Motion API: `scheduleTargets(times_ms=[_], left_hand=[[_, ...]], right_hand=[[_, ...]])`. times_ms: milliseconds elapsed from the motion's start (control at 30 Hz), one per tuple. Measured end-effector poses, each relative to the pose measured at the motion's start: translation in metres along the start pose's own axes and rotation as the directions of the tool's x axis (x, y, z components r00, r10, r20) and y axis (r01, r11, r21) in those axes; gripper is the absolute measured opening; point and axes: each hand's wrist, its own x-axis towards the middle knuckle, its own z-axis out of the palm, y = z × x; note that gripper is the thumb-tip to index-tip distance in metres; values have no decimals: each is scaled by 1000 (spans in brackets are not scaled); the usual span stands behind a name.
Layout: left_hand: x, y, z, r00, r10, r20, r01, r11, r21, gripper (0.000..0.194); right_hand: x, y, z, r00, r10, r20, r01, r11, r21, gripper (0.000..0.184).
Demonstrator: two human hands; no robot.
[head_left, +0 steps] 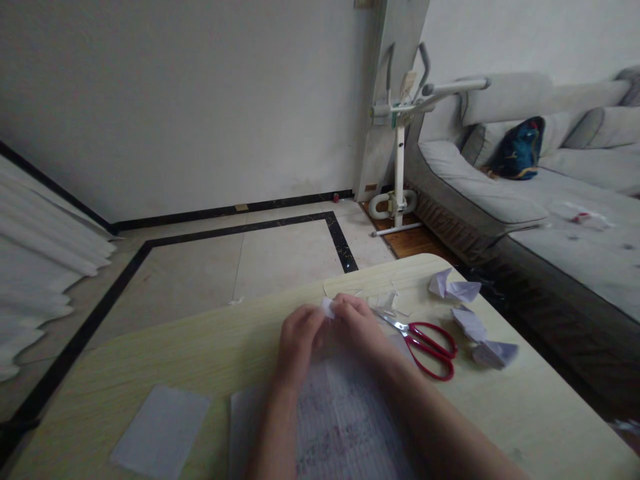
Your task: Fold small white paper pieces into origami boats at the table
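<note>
A small white paper piece (pixel 327 308) is held up between the fingertips of the left hand (pixel 300 340) and the right hand (pixel 357 323), over the far part of the wood-grain table (pixel 240 353). Both hands are curled closed, and the paper appears to be pinched from 2 sides; its exact shape cannot be told, as most of it is covered by the fingers. Below the forearms, lined paper covered with marks (pixel 340 427) is laid flat.

Some folding has evidently been completed: folded paper shapes (pixel 470 325) are set in 2 clusters at the right side (whether the parts of each cluster are joined cannot be made out). Cutting also seems to have been done, since thin paper scraps (pixel 393 302) are scattered near the blades of the red-handled scissors (pixel 430 347), which are held by neither hand. The piece in the fingers is judged to be unfinished. At the left, a plain paper sheet (pixel 163 430) is left flat, apart from the lined paper, and is seemingly not yet folded.
</note>
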Motion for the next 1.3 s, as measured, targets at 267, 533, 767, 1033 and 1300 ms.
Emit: scheduleTargets(times_ms=[267,533,767,1033,1300], left_hand=[[-3,4,1,982,-153,115,168,976,-135,24],[0,1,-3,987,-136,82,151,964,-221,23],[1,9,2,990,-143,-14,138,971,-195,24],[3,5,4,997,-79,-15,74,974,-215,37],[3,5,8,970,112,-215,-81,986,144,20]], right_hand=[[-3,0,-7,996,49,81,-36,987,-154,23],[-3,-4,-1,992,71,101,-61,993,-103,26],[-2,-5,3,988,-152,-38,128,920,-371,25],[-1,-2,3,864,-498,-79,318,658,-682,14],[-6,-2,2,842,-530,103,432,546,-718,19]])
